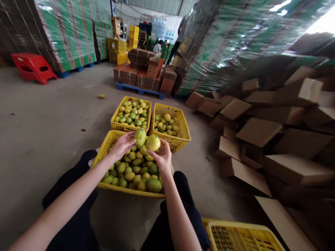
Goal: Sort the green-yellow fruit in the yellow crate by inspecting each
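Between my knees stands a yellow plastic crate (123, 190) full of green and yellow lemons (137, 179). Over its far side, my left hand (125, 143) grips a greenish lemon (140, 137) with its fingers. Close beside it, my right hand (162, 155) holds a yellower lemon (153, 143) between thumb and fingers. Both fruits are raised above the pile, side by side. Just beyond are two more crates: the left crate (114, 122) is heaped with mixed green and yellow lemons, and the right crate (186, 130) is filled lower.
Cardboard boxes (259, 132) lie in a heap on the right. A yellow crate (243, 232) sits at the lower right. Flattened cartons on a blue pallet (141, 91) stand ahead, with wrapped stacks either side. A red stool (34, 68) is far left; one lemon (101, 96) lies on the floor.
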The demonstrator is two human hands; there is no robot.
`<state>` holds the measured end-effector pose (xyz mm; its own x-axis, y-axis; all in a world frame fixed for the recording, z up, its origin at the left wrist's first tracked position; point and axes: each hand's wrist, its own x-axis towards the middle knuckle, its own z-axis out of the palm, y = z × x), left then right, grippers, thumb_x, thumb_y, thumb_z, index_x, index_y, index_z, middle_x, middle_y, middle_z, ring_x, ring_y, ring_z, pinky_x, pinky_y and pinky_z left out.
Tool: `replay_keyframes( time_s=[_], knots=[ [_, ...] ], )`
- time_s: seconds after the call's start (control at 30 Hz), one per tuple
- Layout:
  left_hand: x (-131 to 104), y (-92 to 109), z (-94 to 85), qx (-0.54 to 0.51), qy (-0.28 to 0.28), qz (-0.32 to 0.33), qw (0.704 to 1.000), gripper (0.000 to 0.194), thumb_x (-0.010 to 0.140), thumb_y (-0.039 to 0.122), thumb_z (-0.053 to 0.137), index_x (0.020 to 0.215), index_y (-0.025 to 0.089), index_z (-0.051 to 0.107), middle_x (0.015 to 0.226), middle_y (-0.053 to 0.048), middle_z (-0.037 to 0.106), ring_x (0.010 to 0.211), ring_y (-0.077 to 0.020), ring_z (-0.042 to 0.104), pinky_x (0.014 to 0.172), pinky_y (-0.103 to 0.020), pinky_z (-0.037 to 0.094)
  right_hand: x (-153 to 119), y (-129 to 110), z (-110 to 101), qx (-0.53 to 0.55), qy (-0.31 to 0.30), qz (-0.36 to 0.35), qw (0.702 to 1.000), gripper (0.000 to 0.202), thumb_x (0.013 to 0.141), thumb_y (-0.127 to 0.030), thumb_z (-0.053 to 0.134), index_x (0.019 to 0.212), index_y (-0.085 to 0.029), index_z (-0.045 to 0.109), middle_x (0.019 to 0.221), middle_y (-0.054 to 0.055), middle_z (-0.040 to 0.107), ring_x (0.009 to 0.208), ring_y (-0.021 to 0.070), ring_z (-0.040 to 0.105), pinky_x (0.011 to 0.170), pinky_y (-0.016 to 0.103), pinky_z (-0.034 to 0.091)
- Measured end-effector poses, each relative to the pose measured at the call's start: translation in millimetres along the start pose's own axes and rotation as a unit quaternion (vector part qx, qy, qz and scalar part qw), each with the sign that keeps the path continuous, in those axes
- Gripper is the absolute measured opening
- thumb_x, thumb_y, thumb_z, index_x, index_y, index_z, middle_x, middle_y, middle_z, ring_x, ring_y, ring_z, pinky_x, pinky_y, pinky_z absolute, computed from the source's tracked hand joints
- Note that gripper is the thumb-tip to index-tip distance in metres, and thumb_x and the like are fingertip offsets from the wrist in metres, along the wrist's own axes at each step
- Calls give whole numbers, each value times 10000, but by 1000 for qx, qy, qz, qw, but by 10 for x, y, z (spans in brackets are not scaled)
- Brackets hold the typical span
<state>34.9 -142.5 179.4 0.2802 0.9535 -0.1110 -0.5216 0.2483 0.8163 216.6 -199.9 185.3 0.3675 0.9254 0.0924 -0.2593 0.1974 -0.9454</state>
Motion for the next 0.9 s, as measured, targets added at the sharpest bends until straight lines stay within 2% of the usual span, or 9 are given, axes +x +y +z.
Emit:
replay_keyframes(
  time_s=[0.13, 0.27, 0.43, 0.6, 0.67, 0.8, 0.9],
  knots=[
    [9, 25, -3, -15, 2, -18, 1000, 402, 708, 107, 831, 1093, 142, 721, 1257, -118, 696, 1146, -272, 678, 978, -383, 584, 24, -48, -26, 33, 2, 44, 999, 641, 420, -109, 926, 1014, -231, 717, 986, -9, 746, 953, 186, 677, 812, 295, 578],
    [21, 64, -19, -26, -5, -34, 999, 338, 756, 101, 791, 1082, 131, 708, 1160, -113, 741, 1077, -259, 720, 948, -373, 608, 47, -42, -52, 62, 13, 65, 996, 553, 441, -136, 922, 957, -202, 734, 921, -9, 755, 829, 161, 696, 774, 282, 580],
    [42, 33, -40, -59, 35, -48, 997, 226, 821, 104, 735, 1023, 168, 657, 1029, -58, 767, 994, -225, 756, 949, -397, 614, 48, -21, -43, 87, -10, 92, 992, 532, 481, -166, 924, 966, -201, 711, 883, 2, 780, 790, 156, 713, 746, 266, 586],
    [46, -3, -23, -79, 47, -52, 994, 163, 849, 181, 738, 980, 171, 642, 1076, -64, 762, 1098, -240, 726, 1003, -423, 585, 27, -68, -4, 112, -13, 121, 986, 470, 503, -125, 919, 903, -221, 691, 852, -19, 777, 793, 141, 714, 728, 236, 589],
    [33, 4, -3, -72, 39, -50, 995, 178, 845, 199, 751, 989, 164, 653, 1104, -80, 758, 1145, -255, 706, 1024, -424, 572, 23, -92, 10, 116, -9, 127, 985, 442, 511, -113, 908, 888, -218, 702, 866, -16, 776, 790, 139, 712, 713, 228, 591],
    [-3, 16, 27, -50, -6, -45, 998, 329, 750, 138, 826, 1043, 164, 679, 1137, -77, 754, 1185, -260, 683, 1072, -407, 540, 19, -99, 17, 117, -17, 131, 984, 418, 515, -131, 894, 896, -207, 740, 934, -13, 761, 765, 139, 710, 686, 247, 605],
    [-13, 9, 20, -49, -27, -28, 998, 364, 703, 178, 873, 1026, 157, 708, 1143, -76, 755, 1176, -270, 680, 1061, -399, 547, 19, -76, 5, 125, -19, 138, 982, 410, 508, -140, 892, 890, -197, 754, 907, -13, 749, 781, 147, 715, 707, 264, 618]
  ],
)
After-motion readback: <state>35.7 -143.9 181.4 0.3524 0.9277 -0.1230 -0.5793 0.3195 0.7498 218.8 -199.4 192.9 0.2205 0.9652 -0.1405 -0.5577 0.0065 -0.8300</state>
